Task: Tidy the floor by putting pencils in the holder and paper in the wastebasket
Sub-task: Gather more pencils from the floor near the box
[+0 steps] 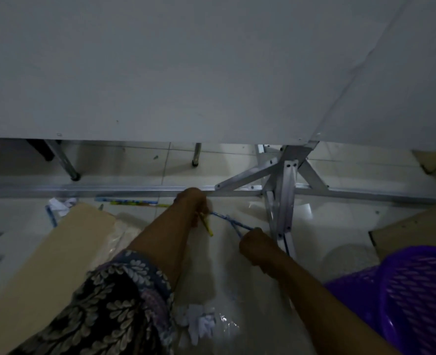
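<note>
Both arms reaching forward and down, left hand fisted, right hand fisted, near each other

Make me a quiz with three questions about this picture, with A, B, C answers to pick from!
1. Where is the purple basket?
A. lower right
B. upper left
C. on the table

2. What colour is the pencil poking down out of the left hand?
A. red
B. yellow
C. black

3. What is the right hand doing?
A. lying flat and open
B. holding a cup
C. closed on blue pencils

Answers:
1. A, the basket fills the lower right corner.
2. B, a yellow pencil sticks out below that fist.
3. C, blue pencil ends run into its closed fingers.
</note>
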`<action>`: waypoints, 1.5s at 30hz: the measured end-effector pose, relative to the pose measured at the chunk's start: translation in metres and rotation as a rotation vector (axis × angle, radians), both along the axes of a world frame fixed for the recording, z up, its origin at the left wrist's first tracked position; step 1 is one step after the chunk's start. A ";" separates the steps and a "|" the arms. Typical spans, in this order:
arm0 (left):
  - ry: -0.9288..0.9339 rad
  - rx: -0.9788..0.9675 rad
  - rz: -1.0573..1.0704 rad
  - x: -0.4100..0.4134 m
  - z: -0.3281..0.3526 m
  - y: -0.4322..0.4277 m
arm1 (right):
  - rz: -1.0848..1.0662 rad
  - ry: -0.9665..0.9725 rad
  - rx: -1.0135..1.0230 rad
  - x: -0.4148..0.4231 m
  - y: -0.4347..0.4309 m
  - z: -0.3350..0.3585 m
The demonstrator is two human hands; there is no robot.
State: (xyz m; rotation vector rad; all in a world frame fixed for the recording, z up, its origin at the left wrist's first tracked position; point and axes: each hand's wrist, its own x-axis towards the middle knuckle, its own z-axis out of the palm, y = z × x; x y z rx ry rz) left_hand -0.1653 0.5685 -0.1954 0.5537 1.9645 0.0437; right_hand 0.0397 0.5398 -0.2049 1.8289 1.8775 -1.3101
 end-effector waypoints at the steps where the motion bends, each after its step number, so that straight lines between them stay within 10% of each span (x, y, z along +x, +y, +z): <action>1: 0.064 0.022 -0.038 0.001 -0.003 0.000 | -0.065 0.028 0.042 0.001 0.006 0.002; 9: -0.097 -0.074 -0.063 -0.011 -0.003 -0.002 | 0.120 0.086 0.447 -0.020 0.027 -0.013; 22: -0.434 0.288 0.193 -0.084 0.091 -0.053 | 0.303 0.186 0.235 -0.066 0.002 -0.020; 31: 0.190 0.531 -0.045 -0.176 0.116 -0.135 | 0.709 0.299 0.474 -0.177 0.013 0.002; 45: 0.051 0.584 0.479 -0.248 0.021 -0.193 | 1.086 -0.108 0.915 -0.253 0.019 -0.048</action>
